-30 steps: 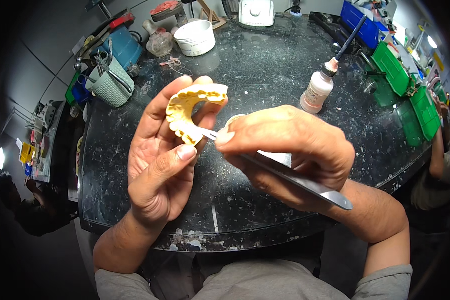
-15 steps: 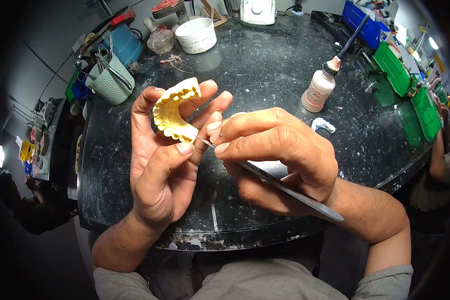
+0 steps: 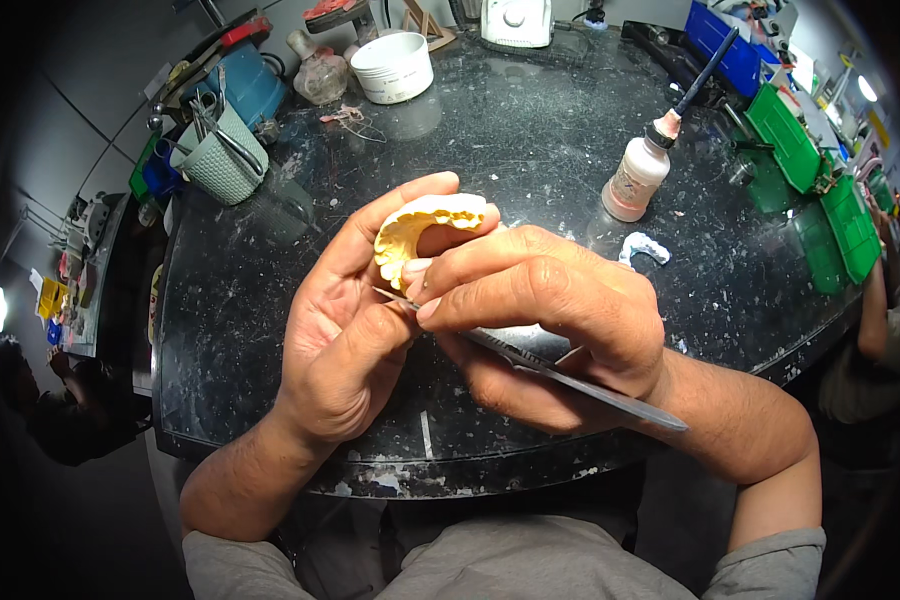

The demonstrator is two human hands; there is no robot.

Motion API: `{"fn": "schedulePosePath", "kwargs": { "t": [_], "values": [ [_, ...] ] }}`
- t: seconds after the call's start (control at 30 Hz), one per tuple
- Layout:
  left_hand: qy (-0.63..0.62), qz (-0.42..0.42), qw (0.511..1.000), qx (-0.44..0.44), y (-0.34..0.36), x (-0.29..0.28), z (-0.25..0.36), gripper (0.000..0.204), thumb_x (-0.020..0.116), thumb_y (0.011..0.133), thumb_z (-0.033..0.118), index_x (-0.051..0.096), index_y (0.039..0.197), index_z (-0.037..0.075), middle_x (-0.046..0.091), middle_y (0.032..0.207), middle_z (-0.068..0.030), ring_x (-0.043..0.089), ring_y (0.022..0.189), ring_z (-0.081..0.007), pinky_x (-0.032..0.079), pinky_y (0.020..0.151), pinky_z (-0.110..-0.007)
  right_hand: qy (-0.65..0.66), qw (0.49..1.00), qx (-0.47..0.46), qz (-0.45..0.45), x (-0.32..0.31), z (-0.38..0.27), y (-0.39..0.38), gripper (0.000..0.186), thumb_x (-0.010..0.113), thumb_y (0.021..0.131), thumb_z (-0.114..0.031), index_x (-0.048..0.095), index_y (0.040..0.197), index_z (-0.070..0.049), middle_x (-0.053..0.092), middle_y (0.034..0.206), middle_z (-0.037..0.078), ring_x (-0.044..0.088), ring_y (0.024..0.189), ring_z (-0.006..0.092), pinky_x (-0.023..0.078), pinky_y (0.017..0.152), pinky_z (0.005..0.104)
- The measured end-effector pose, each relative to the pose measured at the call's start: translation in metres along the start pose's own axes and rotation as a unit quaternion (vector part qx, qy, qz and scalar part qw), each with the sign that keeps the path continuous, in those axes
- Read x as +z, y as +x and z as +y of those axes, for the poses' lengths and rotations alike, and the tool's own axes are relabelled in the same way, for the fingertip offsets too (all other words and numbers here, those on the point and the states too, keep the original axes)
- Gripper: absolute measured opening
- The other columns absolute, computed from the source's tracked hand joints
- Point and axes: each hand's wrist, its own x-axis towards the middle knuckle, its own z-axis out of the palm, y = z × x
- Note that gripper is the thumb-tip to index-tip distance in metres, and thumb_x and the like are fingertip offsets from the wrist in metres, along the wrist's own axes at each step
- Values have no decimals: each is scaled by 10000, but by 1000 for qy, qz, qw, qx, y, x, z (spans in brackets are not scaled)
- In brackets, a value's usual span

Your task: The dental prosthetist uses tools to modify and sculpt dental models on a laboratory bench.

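Observation:
My left hand [image 3: 340, 355] holds a yellow horseshoe-shaped dental cast [image 3: 410, 225] between fingers and thumb, its row of teeth visible. My right hand [image 3: 560, 310] grips a slim flat metal tool [image 3: 625, 400] like a knife handle; its thin tip reaches the cast's lower end beside my left thumb, partly hidden by my fingertips. A small pale horseshoe-shaped piece [image 3: 648, 245] lies on the black worktop [image 3: 485, 150] just beyond my right hand. A shiny pale object under my right hand is mostly covered.
Behind my hands stand a pink-white bottle [image 3: 630, 185], a white tub [image 3: 390, 70] and a glass flask [image 3: 320, 75]. A basket of tools [image 3: 220, 165] stands left; green bins [image 3: 845, 220] and a blue bin [image 3: 730, 45] line the right edge. Other people sit at both far sides.
The cast first shifted left, then moved right as my left hand turned it. My right hand's fingertips have closed in on it, and the pale piece beyond that hand came into sight.

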Motion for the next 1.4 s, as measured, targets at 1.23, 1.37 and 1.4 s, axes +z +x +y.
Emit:
{"fn": "schedulePosePath", "kwargs": {
  "t": [1.23, 1.37, 1.4],
  "values": [
    [23, 90, 994, 50, -1, -6, 11, 355, 630, 942, 22, 557, 1278, -70, 672, 1124, -182, 704, 982, -216, 610, 888, -356, 1, 997, -76, 15, -16, 15, 11, 260, 677, 749, 117, 629, 995, 47, 664, 1042, 222, 694, 969, 276, 563, 848, 361],
    [17, 96, 994, 54, -2, -3, 10, 354, 633, 939, 19, 558, 1273, -72, 672, 1126, -184, 704, 977, -222, 608, 893, -359, -47, 992, -115, 13, -17, 17, 10, 245, 713, 752, 95, 643, 974, 19, 676, 1038, 223, 703, 898, 270, 574, 775, 350],
    [21, 96, 994, 53, -2, -3, 10, 350, 633, 938, 18, 558, 1268, -73, 671, 1125, -182, 704, 976, -223, 607, 896, -360, -47, 992, -115, 14, -16, 18, 10, 245, 713, 752, 95, 643, 974, 19, 676, 1038, 223, 703, 898, 270, 574, 775, 350]
  ]
}}
